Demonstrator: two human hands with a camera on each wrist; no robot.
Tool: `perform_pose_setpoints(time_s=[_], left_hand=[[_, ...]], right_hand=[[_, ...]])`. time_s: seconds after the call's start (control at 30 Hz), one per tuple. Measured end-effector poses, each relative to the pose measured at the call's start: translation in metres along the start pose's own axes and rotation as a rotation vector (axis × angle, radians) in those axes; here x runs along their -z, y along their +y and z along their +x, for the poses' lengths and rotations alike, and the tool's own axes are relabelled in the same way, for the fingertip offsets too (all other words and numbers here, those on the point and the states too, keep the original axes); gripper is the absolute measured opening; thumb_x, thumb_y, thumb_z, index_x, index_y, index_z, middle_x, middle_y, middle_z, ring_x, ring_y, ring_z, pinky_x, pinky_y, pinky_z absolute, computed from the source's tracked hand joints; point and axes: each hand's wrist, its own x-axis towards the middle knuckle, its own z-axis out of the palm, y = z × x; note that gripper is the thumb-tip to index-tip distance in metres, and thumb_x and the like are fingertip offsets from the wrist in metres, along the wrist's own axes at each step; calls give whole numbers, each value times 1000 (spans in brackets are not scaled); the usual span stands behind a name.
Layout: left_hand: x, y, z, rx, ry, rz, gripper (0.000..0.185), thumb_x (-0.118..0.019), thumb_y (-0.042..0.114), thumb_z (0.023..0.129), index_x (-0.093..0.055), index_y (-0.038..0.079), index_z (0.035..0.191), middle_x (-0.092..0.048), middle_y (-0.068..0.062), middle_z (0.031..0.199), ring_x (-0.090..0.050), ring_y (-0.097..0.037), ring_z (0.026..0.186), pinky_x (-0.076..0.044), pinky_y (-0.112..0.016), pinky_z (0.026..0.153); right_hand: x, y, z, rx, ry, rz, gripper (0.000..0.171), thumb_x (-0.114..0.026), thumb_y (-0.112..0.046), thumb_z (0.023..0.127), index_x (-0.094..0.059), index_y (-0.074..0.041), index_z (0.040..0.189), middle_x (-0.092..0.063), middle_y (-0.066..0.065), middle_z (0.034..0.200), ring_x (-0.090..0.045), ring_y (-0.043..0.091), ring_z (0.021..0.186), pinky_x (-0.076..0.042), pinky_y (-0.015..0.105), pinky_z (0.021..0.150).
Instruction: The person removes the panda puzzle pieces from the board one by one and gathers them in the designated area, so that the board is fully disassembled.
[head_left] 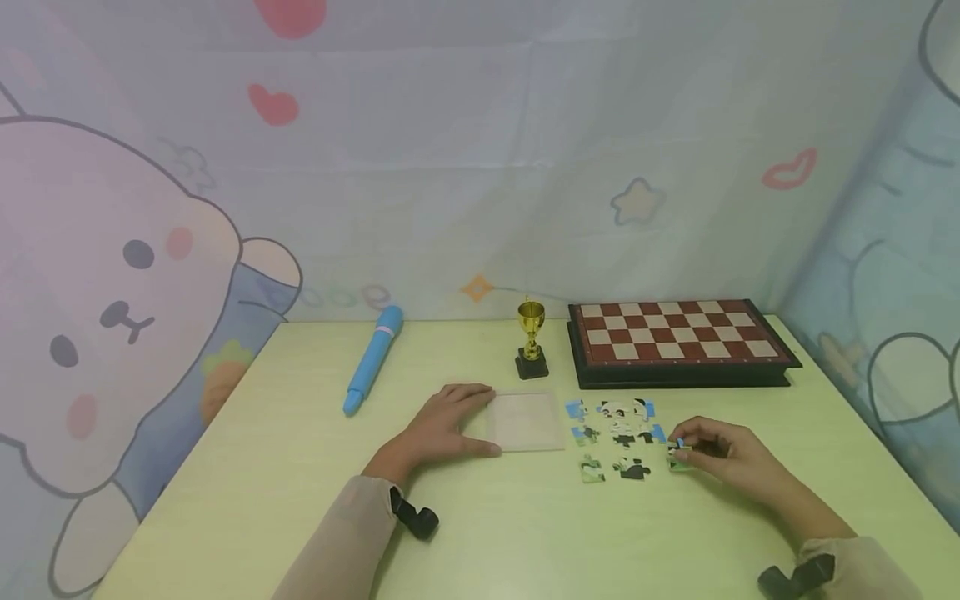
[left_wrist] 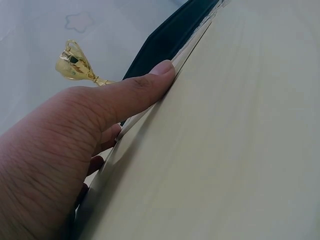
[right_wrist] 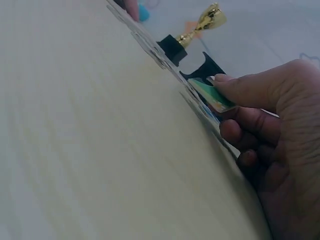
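My left hand point(head_left: 441, 429) lies beside a pale, flat square puzzle tray point(head_left: 527, 422), its thumb at the near left corner and its fingers at the far left corner. In the left wrist view the thumb point(left_wrist: 142, 90) touches the tray's edge. Between thumb and fingers my right hand point(head_left: 738, 462) pinches a green and blue jigsaw piece point(head_left: 678, 463), tilted up in the right wrist view. Just left of it, joined panda jigsaw pieces point(head_left: 624, 414) lie on the table. Loose pieces lie nearby, including a green one point(head_left: 592, 468) and a black one point(head_left: 632, 469).
Behind the tray stands a small gold trophy cup point(head_left: 531, 333) on a black base. A red and white chessboard box point(head_left: 678, 333) lies at the back right. To the left is a blue stick-shaped object point(head_left: 372, 360). A printed curtain point(head_left: 450, 167) hangs behind the table.
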Motion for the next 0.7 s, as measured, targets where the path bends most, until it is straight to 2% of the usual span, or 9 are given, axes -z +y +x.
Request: perform_pose_setpoints(time_s=[0.13,0.23,0.6,0.7], left_hand=[[0,0,1,0,4,2,99,-63,80,77,-42,23,155,-38,9,157,-31,-19,144,-26,-47,116],[0,-1,1,0,1,7,98,-63,80,77,-42,24,155,-38,9,157,-31,-19,144,-27,-47,116],[-1,-1,2,-3,0,18,98,-63,80,77,-42,23,155,-38,8,157,-31,-19,144,-27,-47,116],[-1,-1,1,-4,3,17,97,-64,79,78,-43,23,155,-39,8,157,-32,-20,144,-27,-47,116]], right_hand=[[4,3,0,33,-104,-11,14,-72,-8,93,-70,-14,106,-70,-1,90,-62,14,79,-49,25,69],[3,3,0,62,-134,-35,14,-72,-9,93,-70,-17,105,-68,-3,91,-61,13,81,-48,25,72],[-2,5,0,175,-93,-129,21,-75,-9,91,-71,-19,108,-64,-9,93,-55,9,79,-46,25,67],[-3,6,0,180,-86,-132,21,-76,-9,90,-71,-20,107,-64,-9,94,-54,9,79,-46,24,67]])
